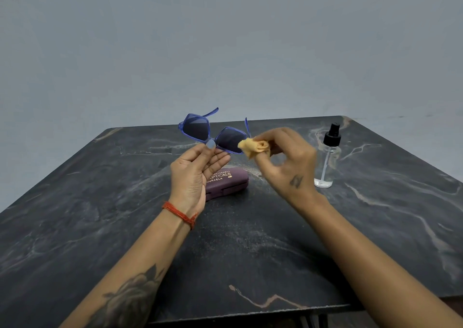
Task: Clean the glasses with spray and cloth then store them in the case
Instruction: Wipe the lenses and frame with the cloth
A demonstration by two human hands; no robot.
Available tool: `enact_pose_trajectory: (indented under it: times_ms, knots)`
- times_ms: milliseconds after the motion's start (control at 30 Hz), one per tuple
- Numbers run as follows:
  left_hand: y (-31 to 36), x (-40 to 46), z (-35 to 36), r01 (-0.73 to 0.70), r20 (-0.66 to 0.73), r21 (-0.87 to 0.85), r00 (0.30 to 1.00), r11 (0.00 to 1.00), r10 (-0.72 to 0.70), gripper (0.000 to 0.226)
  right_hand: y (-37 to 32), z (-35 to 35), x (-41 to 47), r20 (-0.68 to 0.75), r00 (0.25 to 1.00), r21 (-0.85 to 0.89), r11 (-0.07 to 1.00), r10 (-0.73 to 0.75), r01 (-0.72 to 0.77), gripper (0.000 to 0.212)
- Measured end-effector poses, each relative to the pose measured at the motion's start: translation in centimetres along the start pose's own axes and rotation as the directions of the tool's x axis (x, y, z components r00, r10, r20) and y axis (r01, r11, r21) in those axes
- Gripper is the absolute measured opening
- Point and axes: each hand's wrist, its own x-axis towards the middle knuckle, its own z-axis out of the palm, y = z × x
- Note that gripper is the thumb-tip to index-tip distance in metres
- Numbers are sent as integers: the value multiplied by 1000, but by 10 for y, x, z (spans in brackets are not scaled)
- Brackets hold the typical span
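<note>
Aloft, glasses (pixel 213 133) lengthwise left-right (temples pointing away)

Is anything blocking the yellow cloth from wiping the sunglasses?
No. The yellow cloth, bunched in the right hand, sits right at the edge of the near lens of the sunglasses, which the left hand holds up by the bridge. Nothing visible lies between them.

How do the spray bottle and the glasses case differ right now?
The spray bottle stands upright; the glasses case lies flat and closed. The bottle is clear with a black pump top; the case is opaque purple with gold lettering. The bottle stands in full view; the left hand partly hides the case. Both rest on the dark marble table, untouched.
</note>
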Motion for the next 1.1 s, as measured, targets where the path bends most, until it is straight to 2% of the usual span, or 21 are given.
enact_pose_trajectory:
  times_ms: [33, 100, 200, 300, 433, 533, 600, 733, 967, 1100]
  knots:
    - [0, 0, 0, -4, 6, 14, 1000, 1000, 4, 13, -1, -2, 3, -31, 997, 38, 997, 68, -66, 4]
    - [-1, 0, -1, -14, 23, 48, 1000, 999, 13, 11, -4, -4, 10, -71, 973, 111, 971, 221, -213, 18]
    - [-2, -1, 0, -34, 53, 94, 998, 995, 29, 9, -11, -4, 20, -1, 950, 199, 931, 314, -307, 25]
    - [-3, -2, 1, -55, 75, 135, 996, 989, 45, 11, -21, 4, 33, 90, 969, 194, 950, 231, -244, 20]
    - [-4, -2, 1, -89, 110, 177, 992, 980, 70, 13, -26, 20, 54, 172, 985, 119, 993, 3, -24, 23]
    - [-5, -3, 2, -98, 134, 202, 988, 974, 72, 10, -28, 30, 66, 236, 964, 131, 987, -121, 92, 33]
    - [-5, -4, 2, -106, 150, 223, 986, 969, 74, 10, -30, 35, 71, 320, 934, 153, 982, -157, 113, 37]
    - [-3, -3, 0, -108, 132, 200, 988, 974, 82, 11, -26, 34, 72, 395, 914, 144, 989, -93, 38, 33]
    - [-3, -1, 0, -92, 116, 181, 991, 979, 72, 14, -20, 21, 54, 368, 928, 108, 988, 63, -110, 27]
    - [-4, -2, 0, -83, 116, 176, 991, 981, 64, 10, -20, 18, 48, 375, 921, 114, 981, 104, -157, 25]
